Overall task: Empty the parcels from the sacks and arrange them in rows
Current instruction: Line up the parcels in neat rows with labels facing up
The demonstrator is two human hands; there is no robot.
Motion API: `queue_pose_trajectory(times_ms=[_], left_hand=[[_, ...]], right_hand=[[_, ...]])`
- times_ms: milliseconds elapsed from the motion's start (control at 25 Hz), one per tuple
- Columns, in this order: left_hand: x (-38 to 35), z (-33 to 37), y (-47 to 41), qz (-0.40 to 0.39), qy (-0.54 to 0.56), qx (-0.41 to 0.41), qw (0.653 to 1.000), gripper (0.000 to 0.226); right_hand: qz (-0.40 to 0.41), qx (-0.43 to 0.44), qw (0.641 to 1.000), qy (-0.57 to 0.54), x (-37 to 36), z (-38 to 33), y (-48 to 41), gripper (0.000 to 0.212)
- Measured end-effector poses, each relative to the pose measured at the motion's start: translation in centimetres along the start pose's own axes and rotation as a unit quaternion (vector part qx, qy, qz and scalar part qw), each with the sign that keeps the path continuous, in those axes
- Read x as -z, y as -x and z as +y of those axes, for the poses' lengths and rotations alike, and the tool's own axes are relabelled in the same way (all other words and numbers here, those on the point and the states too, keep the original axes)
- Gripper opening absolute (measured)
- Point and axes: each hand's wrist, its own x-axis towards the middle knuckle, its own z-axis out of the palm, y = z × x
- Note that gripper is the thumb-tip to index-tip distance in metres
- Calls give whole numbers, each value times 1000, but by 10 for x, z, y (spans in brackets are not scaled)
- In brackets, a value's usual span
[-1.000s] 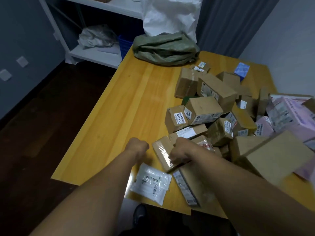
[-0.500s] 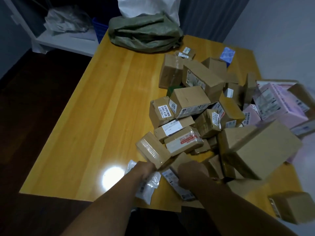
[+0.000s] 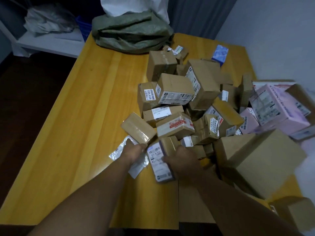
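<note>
Yellow table [image 3: 81, 126]; loose heap of parcels [image 3: 192, 103] on its right half, not in rows. Green sack [image 3: 131, 34] lies flat at far edge. Left hand [image 3: 133, 151] grips a clear plastic bag [image 3: 119, 150]; right hand [image 3: 180, 160] clamps a labelled flat box [image 3: 159, 163] at near edge.

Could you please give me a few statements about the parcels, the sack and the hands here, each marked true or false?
1. The green sack lies crumpled at the far end of the wooden table. True.
2. The parcels stand in neat rows. False: they lie in a jumbled heap.
3. The right hand touches a flat parcel with a white label. True.
4. The left hand is raised clear of everything. False: it is down on a clear plastic mailer.
5. A blue box sits at the far side of the heap. True.
</note>
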Motion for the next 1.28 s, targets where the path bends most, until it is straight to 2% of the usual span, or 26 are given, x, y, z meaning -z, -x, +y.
queue_pose_trajectory(times_ms=[80, 120, 200, 280, 360, 400, 440, 480, 520, 600, 680, 720, 760, 800, 880, 920, 1000, 1080, 1160, 1280], left_hand=[[5, 11, -13, 12, 6, -51, 999, 44], [9, 16, -19, 22, 7, -80, 996, 48], [11, 27, -28, 45, 2, -125, 991, 58], [11, 32, -30, 70, -16, -137, 988, 66], [6, 32, -25, 100, -45, -140, 984, 73], [3, 34, -22, 123, -65, -144, 980, 77], [0, 36, -20, 148, -87, -149, 974, 81], [-2, 40, -17, 162, -108, -159, 968, 86], [-4, 43, -13, 166, -128, -171, 963, 90], [-8, 45, -5, 170, -177, -205, 948, 92], [-14, 39, 5, 175, -277, -291, 899, 79], [-19, 34, 9, 153, -328, -334, 870, 71], [-23, 31, 12, 114, -358, -348, 859, 65], [-28, 28, 14, 68, -374, -320, 867, 64], [-39, 23, 17, 12, -409, -225, 884, 79], [-43, 19, 17, 6, -447, -202, 871, 91], [-48, 12, 16, 11, -527, -207, 824, 110], [-44, 11, 12, 30, -561, -223, 797, 118], [-33, 15, 4, 40, -561, -227, 795, 120], [-19, 23, -9, 45, -548, -233, 802, 120]], right_hand=[[1, -4, 996, -91, 2, -9, -13, 44], [28, 2, 993, -114, 1, -13, -18, 30], [83, 4, 991, -102, 3, -17, -25, 15], [139, 20, 990, -31, 13, -24, -21, 7], [271, 64, 960, 13, 37, -28, -15, 22], [351, 80, 933, 8, 58, -32, -12, 30], [418, 79, 905, -6, 81, -37, -12, 38], [452, 56, 890, -24, 107, -42, -12, 50], [454, 24, 889, -52, 130, -45, -17, 65], [403, -32, 908, -108, 163, -46, -37, 93], [355, -53, 927, -106, 180, -43, -59, 108], [340, -51, 934, -99, 184, -43, -69, 110], [322, -39, 940, -102, 186, -46, -77, 108], [305, -19, 946, -111, 185, -50, -83, 102], [283, 12, 952, -120, 177, -62, -87, 87], [280, 17, 953, -115, 170, -68, -87, 84], [274, 31, 956, -102, 153, -81, -84, 83], [254, 57, 960, -107, 135, -95, -82, 79], [232, 80, 963, -112, 120, -103, -80, 74], [246, 81, 956, -136, 124, -101, -73, 75]])
